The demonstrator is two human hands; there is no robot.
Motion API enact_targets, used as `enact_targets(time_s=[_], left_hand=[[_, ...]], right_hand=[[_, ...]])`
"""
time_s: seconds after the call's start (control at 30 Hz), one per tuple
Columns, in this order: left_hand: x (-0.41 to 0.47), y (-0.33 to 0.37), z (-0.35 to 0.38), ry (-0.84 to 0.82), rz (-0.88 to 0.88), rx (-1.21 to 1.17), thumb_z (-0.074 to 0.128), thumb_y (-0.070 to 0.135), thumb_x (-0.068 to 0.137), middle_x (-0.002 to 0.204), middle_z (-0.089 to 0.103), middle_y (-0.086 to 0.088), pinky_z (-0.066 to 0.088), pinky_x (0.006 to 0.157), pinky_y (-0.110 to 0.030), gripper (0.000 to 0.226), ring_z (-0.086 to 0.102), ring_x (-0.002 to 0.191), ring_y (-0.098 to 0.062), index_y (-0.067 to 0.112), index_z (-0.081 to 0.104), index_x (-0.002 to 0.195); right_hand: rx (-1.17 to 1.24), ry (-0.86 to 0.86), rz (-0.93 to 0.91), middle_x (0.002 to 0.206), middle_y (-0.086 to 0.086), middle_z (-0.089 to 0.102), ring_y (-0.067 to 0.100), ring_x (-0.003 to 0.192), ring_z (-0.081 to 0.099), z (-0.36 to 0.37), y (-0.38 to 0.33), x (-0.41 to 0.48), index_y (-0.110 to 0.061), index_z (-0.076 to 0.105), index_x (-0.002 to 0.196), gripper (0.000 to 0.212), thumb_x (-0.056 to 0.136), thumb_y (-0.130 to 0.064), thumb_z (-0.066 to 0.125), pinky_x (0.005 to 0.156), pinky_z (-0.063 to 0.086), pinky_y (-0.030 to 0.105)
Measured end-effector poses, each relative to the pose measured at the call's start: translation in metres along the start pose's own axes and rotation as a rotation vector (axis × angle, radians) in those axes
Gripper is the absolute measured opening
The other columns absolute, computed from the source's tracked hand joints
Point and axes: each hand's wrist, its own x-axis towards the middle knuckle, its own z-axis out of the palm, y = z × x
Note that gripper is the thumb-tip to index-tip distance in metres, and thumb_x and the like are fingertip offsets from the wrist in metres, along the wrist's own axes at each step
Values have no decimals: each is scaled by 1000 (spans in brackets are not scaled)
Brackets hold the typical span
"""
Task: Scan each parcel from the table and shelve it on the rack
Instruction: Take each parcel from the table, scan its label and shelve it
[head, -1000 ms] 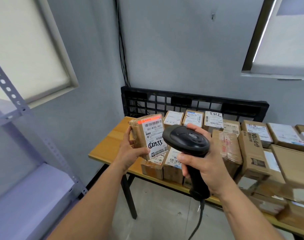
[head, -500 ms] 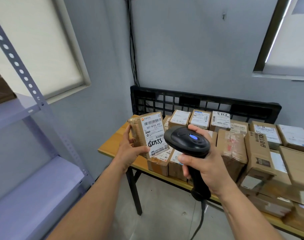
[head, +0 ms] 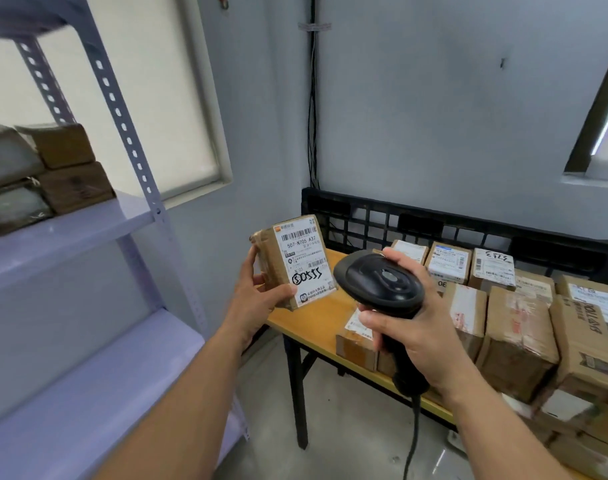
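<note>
- your left hand [head: 257,299], at the middle of the frame, grips a small brown cardboard parcel [head: 302,261] with a white shipping label; the thumb lies across its lower front and the fingers curl round its left side.
- you hold the parcel upright in the air, over the left end of the yellow wooden worktop [head: 316,317], with the label facing you. it reads "507-n705 a37", with a black handwritten mark below.
- your right hand [head: 420,327], just right of centre, is wrapped round the handle of a black plastic handheld barcode scanner [head: 378,284].
- the scanner's head sits just beside the parcel's right edge; whether they touch, you cannot tell.
- a black cable [head: 413,441] hangs from the bottom of the handle towards the lower edge of the frame.
- brown cardboard boxes with white labels [head: 517,341] stand crowded together on the worktop, filling the right side of the frame.
- a black plastic grid pallet [head: 434,223] stands on edge behind the worktop, against the grey wall.
- a pale lilac metal rack [head: 129,133] fills the left of the frame; its upper shelf carries stacked brown parcels [head: 67,168] at the upper left.
</note>
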Motion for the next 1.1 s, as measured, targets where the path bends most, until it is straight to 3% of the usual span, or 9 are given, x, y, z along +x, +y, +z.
enact_targets(time_s=[0.1, 0.17, 0.3, 0.43, 0.53, 0.67, 0.8, 0.87, 1.1], left_hand=[[-4, 11, -40, 74, 40, -9, 78, 11, 78, 114, 60, -6, 56, 82, -37, 94, 63, 101, -18, 42, 23, 148], [-7, 17, -70, 124, 63, 1, 79, 14, 77, 114, 62, -7, 56, 86, -41, 93, 65, 102, -20, 42, 25, 148], [-14, 29, -129, 215, 102, -12, 77, 11, 80, 118, 63, -10, 56, 87, -41, 86, 65, 105, -21, 39, 30, 147], [-21, 39, -187, 316, 143, -8, 74, 11, 83, 115, 65, -6, 56, 77, -29, 83, 67, 99, -14, 39, 29, 147], [-23, 49, -233, 403, 159, -15, 71, 11, 85, 117, 66, -7, 56, 69, -22, 83, 68, 97, -14, 36, 26, 149], [-24, 66, -296, 539, 183, 1, 71, 14, 86, 112, 69, -5, 59, 79, -31, 83, 71, 90, -12, 34, 24, 151], [-20, 83, -354, 630, 209, 33, 71, 16, 85, 112, 66, -3, 57, 68, -24, 78, 68, 94, -14, 37, 30, 148], [-15, 90, -383, 675, 208, 54, 72, 21, 84, 112, 66, -3, 58, 74, -31, 79, 68, 93, -17, 38, 30, 148], [19, 105, -461, 704, 191, 18, 76, 35, 74, 127, 63, -4, 59, 83, -43, 85, 68, 101, -23, 40, 31, 146]], right_hand=[[27, -38, -7, 111, 11, 65, 35, 57, 62, 29, -7, 15, -41, 48, 133, 83, 64, -10, 80, 53, 56, 42], [40, -80, -23, 108, 17, 64, 34, 54, 59, 52, -10, 25, -44, 48, 131, 82, 62, -13, 79, 54, 54, 47], [78, -164, -33, 107, 20, 63, 31, 52, 59, 100, -15, 41, -46, 50, 128, 80, 62, -11, 79, 49, 53, 40], [100, -222, -31, 93, 17, 64, 26, 52, 58, 152, -18, 55, -42, 50, 128, 81, 68, 4, 78, 48, 51, 31], [113, -277, -45, 97, 19, 64, 30, 51, 56, 193, -20, 66, -39, 50, 128, 81, 72, 15, 73, 47, 52, 36], [115, -320, -52, 93, 18, 67, 32, 49, 55, 245, -19, 79, -44, 53, 123, 80, 72, 14, 75, 50, 50, 40], [132, -353, -40, 102, 18, 65, 29, 50, 56, 293, -17, 88, -50, 56, 118, 81, 73, 15, 75, 49, 50, 41], [144, -363, -39, 106, 22, 63, 30, 51, 56, 313, -15, 93, -51, 58, 116, 82, 73, 17, 74, 48, 51, 40], [121, -356, -32, 113, 21, 60, 29, 52, 57, 364, -9, 110, -45, 55, 122, 82, 72, 16, 75, 48, 53, 35]])
